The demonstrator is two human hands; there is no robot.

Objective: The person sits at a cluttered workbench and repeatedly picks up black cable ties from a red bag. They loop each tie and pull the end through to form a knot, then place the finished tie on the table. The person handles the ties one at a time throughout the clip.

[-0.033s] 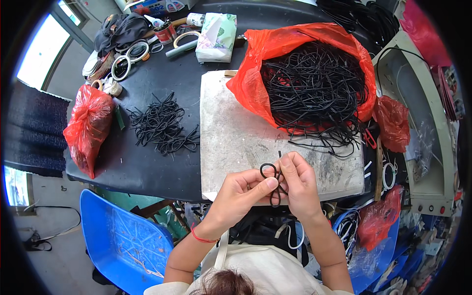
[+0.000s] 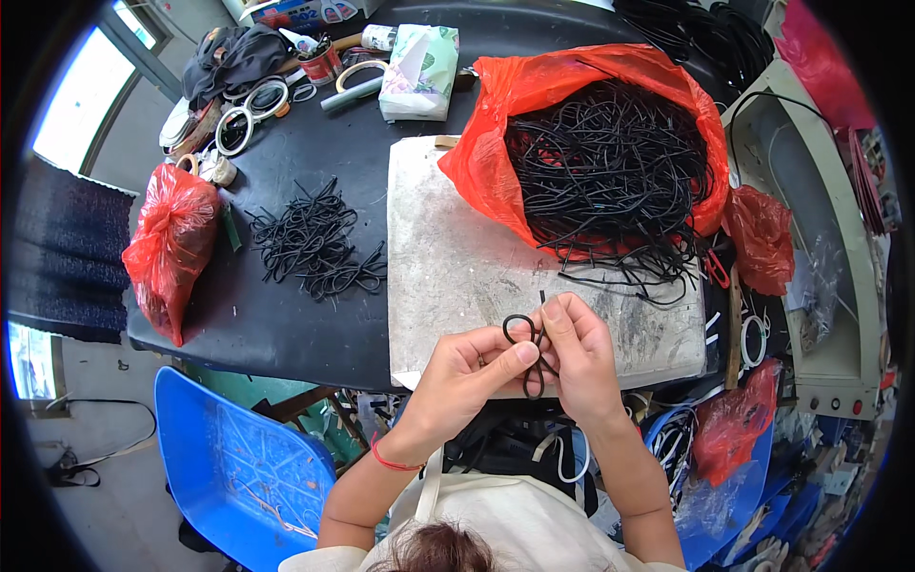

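Note:
Both my hands meet over the near edge of the pale board [image 2: 448,248], pinching one black cord [image 2: 509,326]. My left hand [image 2: 467,377] grips it between thumb and fingers, with a loop standing above the thumb. Another loop hangs below the fingertips. My right hand [image 2: 581,353] pinches the cord near its upper end, which pokes up past the thumb. Where the strands cross is partly hidden by my fingers. Beyond my hands, a red plastic bag [image 2: 491,124] lies open, full of loose black cords [image 2: 610,162]. Looped black cords [image 2: 315,243] lie heaped on the dark tabletop to the left.
A tied red bag [image 2: 172,238] sits at the table's left edge. Tape rolls [image 2: 235,131] and a tissue pack [image 2: 419,76] stand at the back. Blue tub-like containers [image 2: 238,458] flank me below the table. A grey metal housing [image 2: 829,315] rises on the right.

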